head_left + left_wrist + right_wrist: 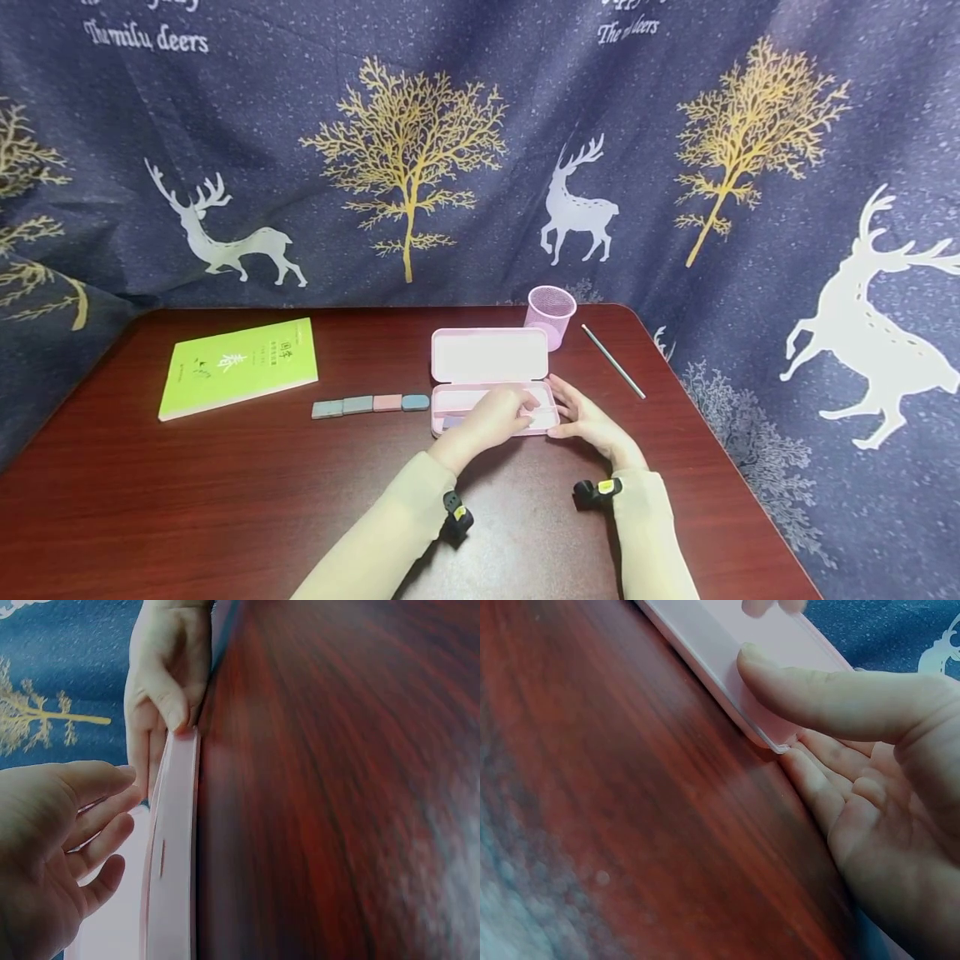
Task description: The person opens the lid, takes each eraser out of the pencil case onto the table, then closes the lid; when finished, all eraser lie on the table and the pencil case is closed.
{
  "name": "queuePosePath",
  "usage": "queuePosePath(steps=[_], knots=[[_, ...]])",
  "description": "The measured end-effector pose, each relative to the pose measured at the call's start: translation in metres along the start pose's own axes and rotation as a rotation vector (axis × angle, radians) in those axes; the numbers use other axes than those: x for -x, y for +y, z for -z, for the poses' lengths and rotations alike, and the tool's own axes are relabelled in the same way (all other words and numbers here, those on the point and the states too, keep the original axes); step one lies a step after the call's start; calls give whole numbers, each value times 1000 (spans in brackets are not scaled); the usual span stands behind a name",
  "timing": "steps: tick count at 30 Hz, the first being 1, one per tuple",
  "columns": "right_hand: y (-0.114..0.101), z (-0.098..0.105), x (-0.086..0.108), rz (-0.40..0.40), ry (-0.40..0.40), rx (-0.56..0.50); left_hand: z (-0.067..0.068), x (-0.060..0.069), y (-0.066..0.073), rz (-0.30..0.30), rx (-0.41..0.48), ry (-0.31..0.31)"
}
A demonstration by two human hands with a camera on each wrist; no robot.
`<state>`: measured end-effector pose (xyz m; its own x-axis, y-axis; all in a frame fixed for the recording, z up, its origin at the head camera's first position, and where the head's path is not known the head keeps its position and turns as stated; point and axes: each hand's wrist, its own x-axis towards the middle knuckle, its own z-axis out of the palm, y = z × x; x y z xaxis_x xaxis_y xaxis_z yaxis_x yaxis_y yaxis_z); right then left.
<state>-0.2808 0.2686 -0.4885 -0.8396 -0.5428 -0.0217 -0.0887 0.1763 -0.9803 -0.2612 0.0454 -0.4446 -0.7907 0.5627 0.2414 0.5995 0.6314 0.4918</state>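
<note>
Left hand (491, 415) over the open, pale-pink rectangular pencil case (490, 356) on the glossy red-brown wooden bench (225, 500) — fingers loosely bent, nothing visible in them; right hand (596, 429), fingers relaxed, touches the case's right end — hands apart; a lilac mesh cup (551, 312) stands just behind.

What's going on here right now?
A person has both hands at an open pink case on the table. The left hand is over its lower half, with nothing visibly held; the right hand touches the right end. Four small blocks lie in a row left of the case, with a green book farther left. A pink mesh cup and a pencil are toward the right.
</note>
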Motion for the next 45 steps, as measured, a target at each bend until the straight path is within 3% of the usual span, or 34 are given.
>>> queuePosePath(steps=[5,12,16,37,45], knots=[[-1,-1,0,-15,-2,-16,-6,-2,7,-34,-56,-45],[0,-1,-1,-14,-10,-29,-13,-2,7,-105,-105,-44],[-1,-1,-1,-17,-9,-36,-16,-2,7,-115,-124,-49],[0,0,-1,0,-15,-41,-19,-7,13,-64,-221,-55],[-2,-1,-1,-12,-6,-46,-24,-11,14,5,-236,-54]])
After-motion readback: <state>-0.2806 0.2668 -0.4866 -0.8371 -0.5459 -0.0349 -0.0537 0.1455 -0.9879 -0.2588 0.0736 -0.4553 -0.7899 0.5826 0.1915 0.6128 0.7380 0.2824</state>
